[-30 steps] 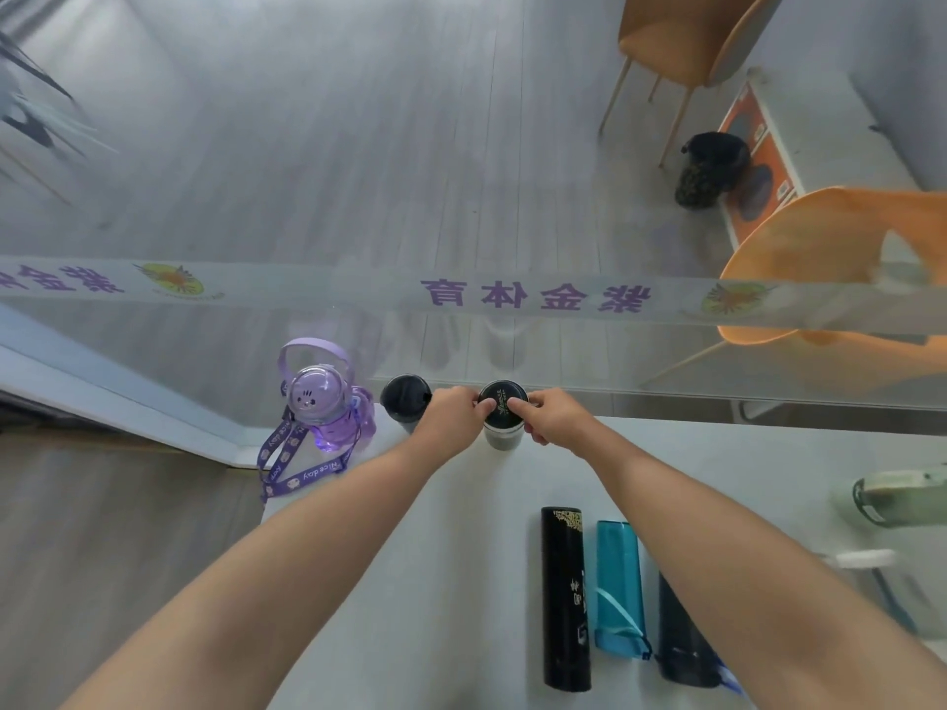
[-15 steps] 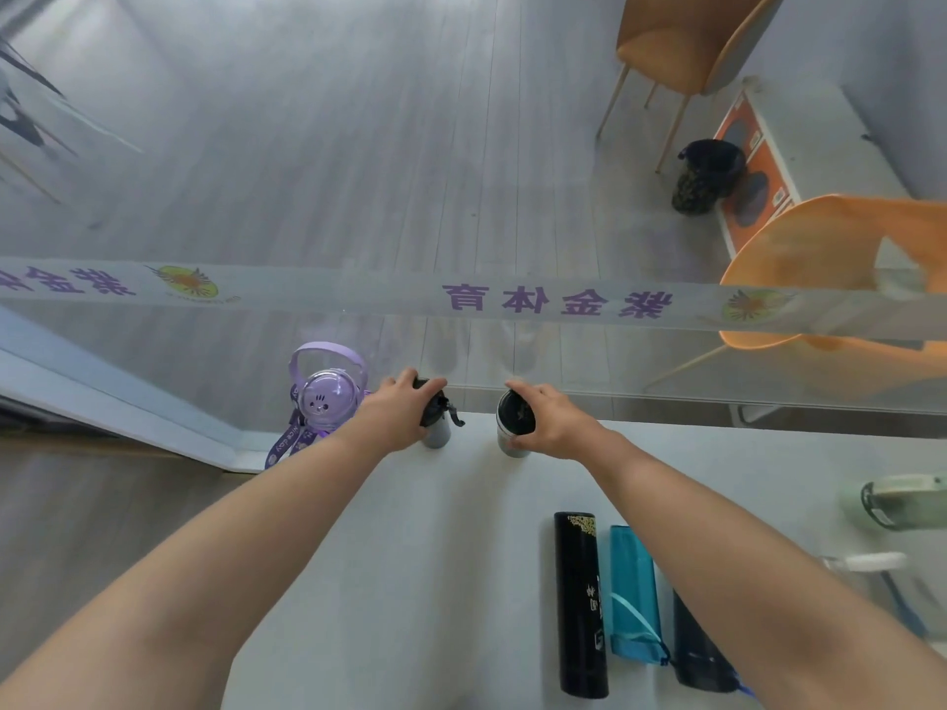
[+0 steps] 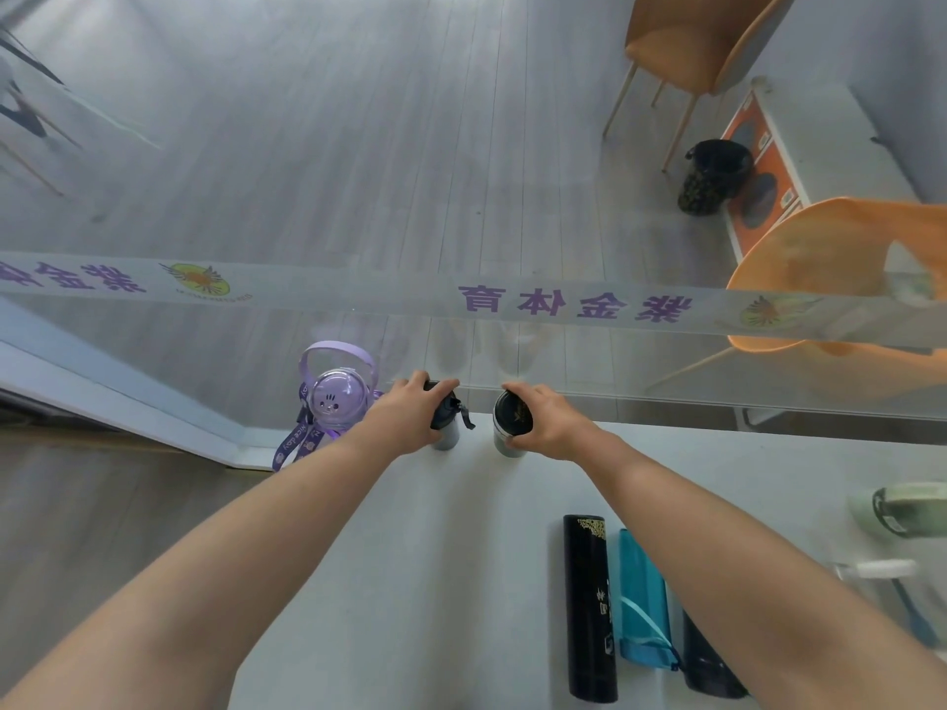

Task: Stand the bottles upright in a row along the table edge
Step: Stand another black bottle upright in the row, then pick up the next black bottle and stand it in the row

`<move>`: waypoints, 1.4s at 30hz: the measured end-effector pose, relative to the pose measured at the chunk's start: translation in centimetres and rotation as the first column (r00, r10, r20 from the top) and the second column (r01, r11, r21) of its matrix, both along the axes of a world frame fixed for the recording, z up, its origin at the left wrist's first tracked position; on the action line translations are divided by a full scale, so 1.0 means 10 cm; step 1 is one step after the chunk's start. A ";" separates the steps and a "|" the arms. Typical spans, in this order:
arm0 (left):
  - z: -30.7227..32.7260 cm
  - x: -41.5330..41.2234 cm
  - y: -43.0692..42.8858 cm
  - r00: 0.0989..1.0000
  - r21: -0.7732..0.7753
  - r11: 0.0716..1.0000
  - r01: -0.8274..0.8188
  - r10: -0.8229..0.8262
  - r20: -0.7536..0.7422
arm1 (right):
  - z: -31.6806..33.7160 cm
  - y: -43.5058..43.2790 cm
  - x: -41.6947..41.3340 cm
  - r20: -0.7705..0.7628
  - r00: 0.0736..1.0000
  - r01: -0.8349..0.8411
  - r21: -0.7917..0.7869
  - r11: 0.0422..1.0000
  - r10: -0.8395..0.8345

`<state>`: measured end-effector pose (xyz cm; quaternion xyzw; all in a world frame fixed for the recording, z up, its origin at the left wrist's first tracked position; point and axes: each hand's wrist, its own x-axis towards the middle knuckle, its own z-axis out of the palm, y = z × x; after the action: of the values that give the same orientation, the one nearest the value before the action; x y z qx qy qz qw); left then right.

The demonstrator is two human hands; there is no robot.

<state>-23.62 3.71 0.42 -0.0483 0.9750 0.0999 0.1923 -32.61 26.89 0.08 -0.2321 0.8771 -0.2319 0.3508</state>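
Observation:
Three bottles stand upright along the far edge of the white table (image 3: 410, 556). At the left is a purple bottle (image 3: 335, 397) with a loop handle and strap. My left hand (image 3: 410, 417) grips the black-lidded grey bottle (image 3: 447, 427) beside it. My right hand (image 3: 546, 420) wraps around a second black-capped bottle (image 3: 510, 425) just to the right. Lying flat near me are a tall black bottle (image 3: 589, 607), a teal bottle (image 3: 643, 602) and a dark bottle (image 3: 709, 658) partly under my right arm.
A pale green bottle (image 3: 902, 509) and a clear white-capped bottle (image 3: 881, 571) lie at the table's right. A glass wall with a printed band (image 3: 563, 304) rises right behind the table edge. Orange chairs (image 3: 840, 279) and a black bin (image 3: 715, 176) stand beyond it.
My left hand left the black-capped bottle and took hold of the grey bottle to its left. My right hand shifted from pinching the cap to gripping that bottle's side.

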 end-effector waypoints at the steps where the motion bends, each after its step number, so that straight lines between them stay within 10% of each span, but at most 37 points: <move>1: 0.01 0.02 0.01 0.999 -0.032 0.999 0.012 -0.013 -0.034 | 0.01 0.01 0.00 0.006 1.000 -0.004 0.006 1.000 0.004; 8: 0.12 0.23 0.34 0.783 0.058 0.972 0.229 -0.148 -0.604 | 0.21 0.36 0.17 -0.031 0.971 0.232 -0.089 0.969 -0.235; 11: 0.09 0.41 0.56 0.729 0.042 0.929 0.366 -0.259 -0.634 | 0.26 0.70 0.31 -0.125 0.921 0.359 -0.097 0.928 -0.369; 21: -0.45 1.02 1.51 0.974 0.373 0.909 0.184 -0.221 0.056 | -0.11 1.70 1.59 0.023 0.868 0.490 0.119 0.863 -0.496; 30: -1.06 1.93 2.36 0.855 0.533 0.739 -0.411 0.110 0.506 | -0.65 1.72 2.49 0.131 0.881 0.406 0.286 0.868 -0.455; 42: -0.94 1.96 2.54 0.686 0.594 0.351 -0.724 0.463 0.561 | -0.59 1.68 2.29 0.313 0.819 0.444 0.183 0.877 -0.480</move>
<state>-4.06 29.12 -8.94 -0.3282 0.6980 0.5688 0.2854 -9.68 43.71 -5.78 0.0508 0.8412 -0.3028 0.4451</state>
